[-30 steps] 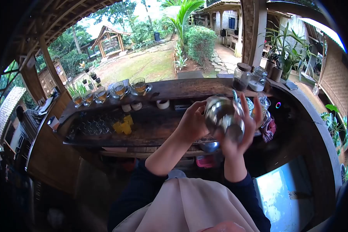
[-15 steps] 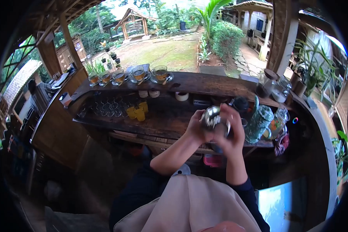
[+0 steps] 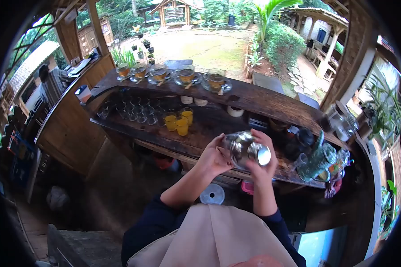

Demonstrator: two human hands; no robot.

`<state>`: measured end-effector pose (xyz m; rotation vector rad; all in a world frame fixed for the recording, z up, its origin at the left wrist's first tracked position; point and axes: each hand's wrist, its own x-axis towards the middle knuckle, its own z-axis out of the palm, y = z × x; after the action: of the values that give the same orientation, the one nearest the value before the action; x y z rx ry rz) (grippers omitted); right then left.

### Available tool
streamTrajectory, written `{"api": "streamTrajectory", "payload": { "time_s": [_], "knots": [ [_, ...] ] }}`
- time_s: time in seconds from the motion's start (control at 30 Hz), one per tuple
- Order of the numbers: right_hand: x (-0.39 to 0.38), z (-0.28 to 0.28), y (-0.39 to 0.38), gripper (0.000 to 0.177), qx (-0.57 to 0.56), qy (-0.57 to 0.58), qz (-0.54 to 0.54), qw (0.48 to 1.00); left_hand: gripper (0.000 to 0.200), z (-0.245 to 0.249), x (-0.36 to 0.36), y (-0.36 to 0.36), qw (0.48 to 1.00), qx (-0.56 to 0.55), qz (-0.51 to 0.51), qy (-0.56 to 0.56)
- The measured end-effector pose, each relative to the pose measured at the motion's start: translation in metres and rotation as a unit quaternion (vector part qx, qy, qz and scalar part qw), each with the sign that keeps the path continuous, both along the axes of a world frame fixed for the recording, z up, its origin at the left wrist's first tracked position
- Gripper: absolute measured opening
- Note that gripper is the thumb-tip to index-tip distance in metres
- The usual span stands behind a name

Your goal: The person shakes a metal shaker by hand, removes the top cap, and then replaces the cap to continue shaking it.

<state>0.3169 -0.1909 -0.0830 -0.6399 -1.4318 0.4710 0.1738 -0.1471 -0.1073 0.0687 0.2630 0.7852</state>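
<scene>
A shiny metal cocktail shaker [image 3: 241, 149] is held in the air in front of the wooden counter, tilted, its bright end facing lower right. My left hand [image 3: 214, 159] grips its left end. Wrapped round its right side is my right hand [image 3: 265, 153], slightly smeared by motion. Beyond the shaker, to the left on the lower shelf, stand several glasses of orange-yellow drink [image 3: 182, 126]. Upside-down clear glasses [image 3: 136, 110] are grouped left of those. To the right of my hands is a green patterned pitcher [image 3: 317, 163].
Along the raised counter top [image 3: 267, 95] several glass cups of amber drink [image 3: 186, 74] sit on saucers with spoons. Glass jars [image 3: 343, 127] stand at the right end. A round metal disc with a hole [image 3: 212, 194] is below my arms. A person [image 3: 51, 84] is at the far left.
The shaker has tipped from a more upright pose to a slant, both hands still round it. My view has turned and tilted, so the counter appears more slanted.
</scene>
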Motion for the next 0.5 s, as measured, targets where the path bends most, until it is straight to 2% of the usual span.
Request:
{"api": "streamTrajectory", "payload": {
  "time_s": [0.03, 0.07, 0.1, 0.13, 0.17, 0.2, 0.23, 0.27, 0.3, 0.37, 0.4, 0.43, 0.47, 0.5],
  "knots": [
    [-0.009, 0.012, -0.006, 0.053, 0.039, -0.046, 0.008, 0.998, 0.034, 0.0, -0.018, 0.008, 1.0, -0.004, 0.007, 0.0],
    [-0.02, 0.026, -0.009, 0.052, 0.173, -0.111, 0.045, 0.978, 0.034, 0.003, -0.037, 0.014, 0.994, 0.108, -0.005, -0.017],
    [-0.038, 0.04, -0.025, 0.046, 0.249, -0.172, 0.029, 0.953, 0.035, 0.009, -0.054, 0.018, 0.975, 0.221, -0.018, -0.032],
    [-0.05, 0.05, -0.03, 0.038, 0.3, -0.197, 0.097, 0.928, 0.042, 0.039, -0.065, 0.007, 0.962, 0.269, 0.04, -0.013],
    [-0.079, 0.041, -0.018, 0.038, 0.459, -0.143, 0.069, 0.874, 0.055, 0.044, -0.08, 0.004, 0.938, 0.334, 0.047, -0.084],
    [-0.108, 0.033, -0.007, 0.041, 0.602, -0.085, 0.038, 0.793, 0.058, 0.05, -0.089, 0.012, 0.902, 0.406, 0.049, -0.141],
    [-0.118, 0.036, -0.001, 0.041, 0.599, -0.088, 0.039, 0.795, 0.062, 0.056, -0.098, 0.023, 0.857, 0.474, 0.05, -0.197],
    [-0.126, 0.042, 0.004, 0.034, 0.539, -0.151, 0.048, 0.827, 0.068, 0.042, -0.111, 0.041, 0.874, 0.445, 0.023, -0.195],
    [-0.135, 0.045, 0.011, 0.03, 0.474, -0.211, 0.056, 0.853, 0.052, 0.037, -0.133, 0.043, 0.947, 0.311, 0.011, -0.075],
    [-0.156, 0.036, 0.055, 0.036, 0.33, -0.277, 0.02, 0.902, 0.036, 0.009, -0.152, 0.078, 0.988, 0.154, -0.005, -0.011],
    [-0.173, 0.021, 0.077, 0.041, 0.221, -0.207, 0.024, 0.953, 0.037, -0.009, -0.161, 0.091, 0.995, 0.089, 0.018, -0.035],
    [-0.191, 0.008, 0.092, 0.047, 0.106, -0.131, 0.027, 0.985, 0.038, -0.016, -0.169, 0.096, 0.991, 0.08, 0.075, -0.077],
    [-0.203, 0.0, 0.1, 0.051, 0.037, -0.074, 0.013, 0.997, 0.039, -0.023, -0.175, 0.099, 0.995, 0.036, 0.095, -0.016],
    [-0.217, 0.003, 0.106, 0.056, -0.027, -0.015, -0.001, 1.0, 0.041, -0.005, -0.182, 0.098, 0.992, -0.002, 0.114, 0.044]
  ]
}}
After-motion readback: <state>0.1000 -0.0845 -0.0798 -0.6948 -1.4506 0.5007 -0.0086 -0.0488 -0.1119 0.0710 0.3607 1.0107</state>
